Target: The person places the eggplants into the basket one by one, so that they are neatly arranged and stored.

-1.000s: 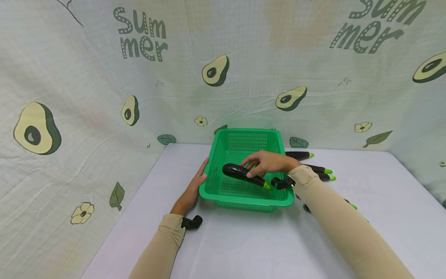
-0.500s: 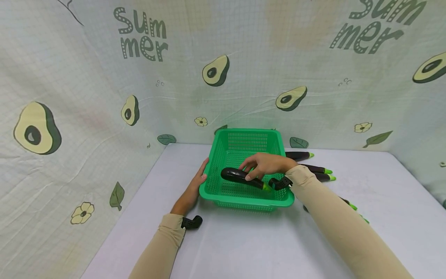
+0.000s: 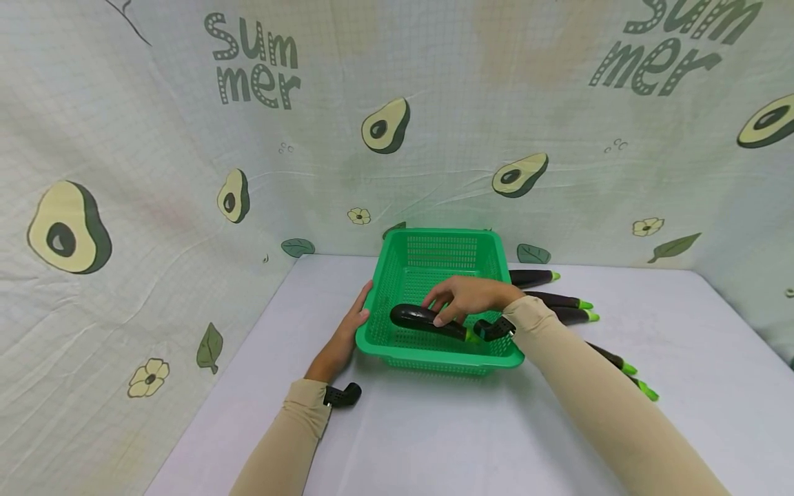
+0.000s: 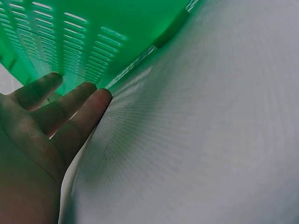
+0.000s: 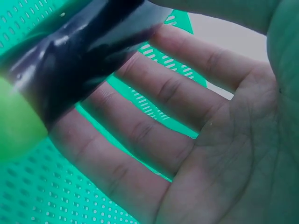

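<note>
White table [image 3: 403, 441], green basket [image 3: 434, 362]: right fingers [image 5: 168, 86] pinch eggplant [image 3: 411, 317] inside; left fingers [image 4: 86, 114] straight outside.

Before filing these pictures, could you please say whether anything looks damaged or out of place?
Nothing stands out: no damage shows, the right hand holds an eggplant in the green plastic basket, and the left hand touches its side.

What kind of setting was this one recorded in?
Likely a staged recording corner, judging by the avocado-print cloth hung as a backdrop, the white table in front of it and the black wrist cameras.
</note>
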Motion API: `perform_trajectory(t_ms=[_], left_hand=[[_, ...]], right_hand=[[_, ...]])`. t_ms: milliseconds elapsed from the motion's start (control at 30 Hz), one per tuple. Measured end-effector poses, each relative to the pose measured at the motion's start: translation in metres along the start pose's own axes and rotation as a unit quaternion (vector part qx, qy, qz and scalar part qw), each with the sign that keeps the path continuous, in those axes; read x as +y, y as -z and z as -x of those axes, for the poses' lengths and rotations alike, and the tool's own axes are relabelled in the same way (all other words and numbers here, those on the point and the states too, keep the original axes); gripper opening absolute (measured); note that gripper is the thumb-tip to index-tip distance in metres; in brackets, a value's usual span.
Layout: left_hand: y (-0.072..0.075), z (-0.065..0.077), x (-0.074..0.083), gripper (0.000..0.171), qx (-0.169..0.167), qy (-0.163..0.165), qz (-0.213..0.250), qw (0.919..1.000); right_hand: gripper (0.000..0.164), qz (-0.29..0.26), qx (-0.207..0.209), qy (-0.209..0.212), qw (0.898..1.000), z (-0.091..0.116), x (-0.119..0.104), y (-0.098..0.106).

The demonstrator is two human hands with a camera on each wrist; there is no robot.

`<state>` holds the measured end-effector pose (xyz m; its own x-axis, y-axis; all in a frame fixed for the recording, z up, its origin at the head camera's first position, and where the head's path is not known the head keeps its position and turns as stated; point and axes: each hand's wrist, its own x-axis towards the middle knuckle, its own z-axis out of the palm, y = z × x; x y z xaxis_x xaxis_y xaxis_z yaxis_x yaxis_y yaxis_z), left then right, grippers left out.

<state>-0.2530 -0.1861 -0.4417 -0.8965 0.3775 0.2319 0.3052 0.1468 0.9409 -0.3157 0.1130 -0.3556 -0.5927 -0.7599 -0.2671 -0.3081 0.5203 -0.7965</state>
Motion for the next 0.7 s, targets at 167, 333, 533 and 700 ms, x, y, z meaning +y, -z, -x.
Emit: perform_trajectory(t_ms=[167,333,533,700], left_hand=[[-0.002,0.004,0.015,0.06,-0.002,0.0,0.002,1.0],[-0.002,0.004,0.015,0.06,-0.001,0.0,0.003,1.0],[-0.001,0.003,0.013,0.059,-0.003,-0.004,0.0,1.0],[-0.002,0.004,0.012,0.059,-0.005,-0.002,0.0,1.0]], right_hand=[[0.046,-0.006,-0.006,0.0,1.0,-0.002,0.003,-0.003],[0.045,-0.003,-0.012,-0.007,1.0,-0.004,0.003,-0.006],[0.043,0.006,-0.018,-0.013,1.0,-0.006,0.002,-0.007],[0.042,0.01,-0.023,-0.013,1.0,-0.007,0.004,-0.009]])
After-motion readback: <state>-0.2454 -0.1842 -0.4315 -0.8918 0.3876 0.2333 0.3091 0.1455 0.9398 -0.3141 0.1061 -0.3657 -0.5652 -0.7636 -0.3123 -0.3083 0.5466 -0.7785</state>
